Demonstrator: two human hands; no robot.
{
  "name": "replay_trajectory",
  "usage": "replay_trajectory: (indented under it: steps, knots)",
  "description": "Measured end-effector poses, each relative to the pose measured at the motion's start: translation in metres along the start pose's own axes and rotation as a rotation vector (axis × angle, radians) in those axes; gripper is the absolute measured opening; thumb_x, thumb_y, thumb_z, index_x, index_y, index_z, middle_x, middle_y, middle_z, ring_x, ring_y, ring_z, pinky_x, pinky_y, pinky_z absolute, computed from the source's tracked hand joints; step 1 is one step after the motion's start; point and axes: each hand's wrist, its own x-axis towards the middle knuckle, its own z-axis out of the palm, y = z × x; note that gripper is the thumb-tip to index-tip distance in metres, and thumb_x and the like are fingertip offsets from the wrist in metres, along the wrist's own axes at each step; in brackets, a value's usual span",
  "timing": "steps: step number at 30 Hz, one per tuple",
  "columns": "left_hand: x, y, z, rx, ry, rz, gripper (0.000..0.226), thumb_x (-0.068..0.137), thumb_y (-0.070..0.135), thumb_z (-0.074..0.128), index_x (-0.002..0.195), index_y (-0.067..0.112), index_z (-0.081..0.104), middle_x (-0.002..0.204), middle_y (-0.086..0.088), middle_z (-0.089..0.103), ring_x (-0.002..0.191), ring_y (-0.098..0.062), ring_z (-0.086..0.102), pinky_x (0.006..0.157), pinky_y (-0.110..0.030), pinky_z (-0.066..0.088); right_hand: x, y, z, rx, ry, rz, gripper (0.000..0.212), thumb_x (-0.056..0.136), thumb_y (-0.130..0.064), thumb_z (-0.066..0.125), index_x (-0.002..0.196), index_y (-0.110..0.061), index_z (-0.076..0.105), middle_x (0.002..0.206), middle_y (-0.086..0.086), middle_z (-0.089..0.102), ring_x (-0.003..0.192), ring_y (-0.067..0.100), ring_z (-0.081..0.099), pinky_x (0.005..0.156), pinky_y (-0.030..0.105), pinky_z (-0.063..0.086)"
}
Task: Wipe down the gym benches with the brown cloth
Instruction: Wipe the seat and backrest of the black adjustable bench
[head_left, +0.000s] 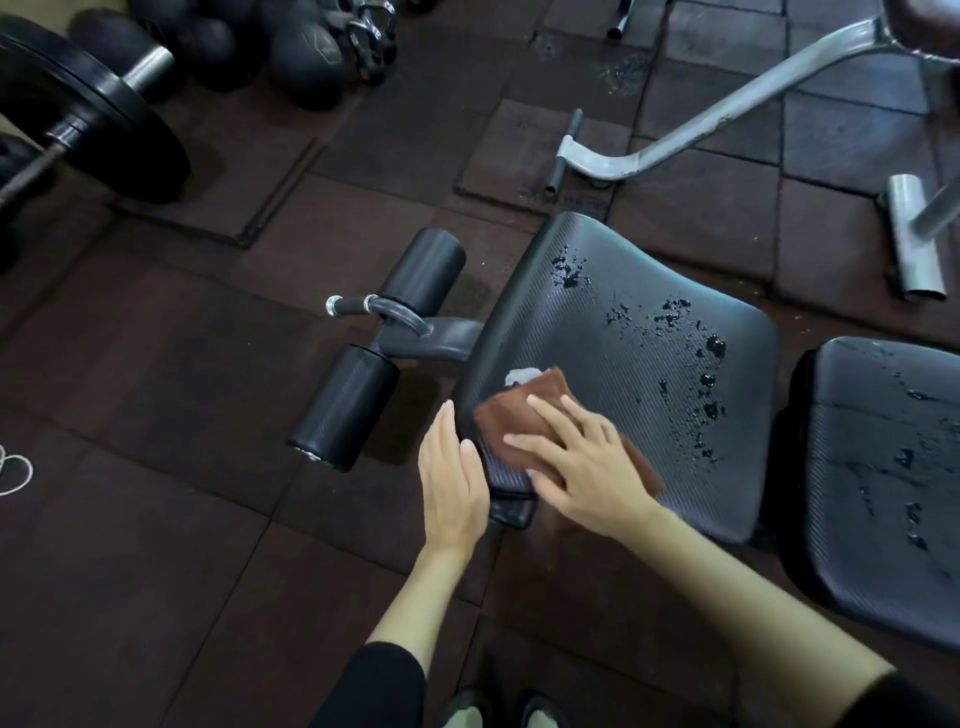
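A black bench seat pad (628, 364) fills the middle of the view, speckled with wet droplets on its right half. The folded brown cloth (519, 410) lies on its near left part, with a white patch at its far edge. My right hand (576, 462) presses flat on the cloth, fingers straight and spread. My left hand (452, 488) rests open against the pad's left edge, fingers together. A second black pad (883, 483) to the right is wet too.
Two black foam rollers (379, 343) on a grey bar stick out left of the seat. A barbell with a black plate (88, 109) and medicine balls (306, 57) lie at the back left. A silver bench frame (727, 104) stands behind on dark rubber tiles.
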Motion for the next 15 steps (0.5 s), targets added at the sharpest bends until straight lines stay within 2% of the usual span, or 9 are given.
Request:
replay_trajectory:
  steps: [3, 6, 10, 12, 15]
  knots:
    - [0.004, 0.0, 0.001, 0.085, -0.02, 0.02, 0.055, 0.095, 0.03, 0.022, 0.142, 0.006, 0.037, 0.146, -0.005, 0.04, 0.136, -0.013, 0.032, 0.114, -0.027, 0.02, 0.031, 0.041, -0.005, 0.023, 0.012, 0.195, 0.042, 0.086, -0.047, 0.042, 0.127, -0.045, 0.051, 0.149, -0.003, 0.04, 0.134, 0.033, 0.038, 0.104, 0.047, 0.037]
    - [0.004, -0.002, -0.001, 0.147, -0.063, 0.028, 0.056, 0.095, 0.033, 0.021, 0.143, 0.009, 0.035, 0.148, -0.003, 0.037, 0.137, -0.011, 0.029, 0.114, -0.023, 0.016, 0.064, 0.074, -0.008, 0.007, -0.01, 0.406, 0.045, 0.09, -0.047, 0.038, 0.134, -0.044, 0.044, 0.154, -0.003, 0.031, 0.139, 0.033, 0.027, 0.11, 0.048, 0.027]
    - [0.005, -0.001, -0.002, 0.179, -0.087, 0.044, 0.057, 0.094, 0.033, 0.021, 0.143, 0.006, 0.035, 0.148, -0.006, 0.037, 0.137, -0.015, 0.03, 0.115, -0.03, 0.021, 0.075, 0.053, -0.006, 0.039, 0.027, 0.567, 0.052, 0.087, -0.047, 0.034, 0.137, -0.04, 0.044, 0.155, -0.002, 0.029, 0.14, 0.034, 0.023, 0.11, 0.048, 0.02]
    - [0.004, 0.001, -0.002, 0.235, -0.073, 0.057, 0.055, 0.094, 0.03, 0.023, 0.141, 0.004, 0.038, 0.145, -0.008, 0.041, 0.134, -0.019, 0.035, 0.114, -0.036, 0.026, 0.06, 0.029, -0.003, 0.068, 0.024, 0.5, 0.051, 0.087, -0.046, 0.037, 0.137, -0.04, 0.045, 0.154, -0.001, 0.031, 0.14, 0.035, 0.024, 0.109, 0.049, 0.021]
    - [0.008, 0.006, 0.0, 0.403, -0.05, 0.077, 0.053, 0.095, 0.029, 0.024, 0.138, 0.006, 0.043, 0.141, -0.005, 0.046, 0.131, -0.019, 0.041, 0.112, -0.042, 0.025, 0.023, 0.012, -0.003, 0.036, 0.01, 0.241, 0.048, 0.088, -0.047, 0.041, 0.135, -0.042, 0.047, 0.152, -0.003, 0.035, 0.138, 0.034, 0.03, 0.106, 0.05, 0.028]
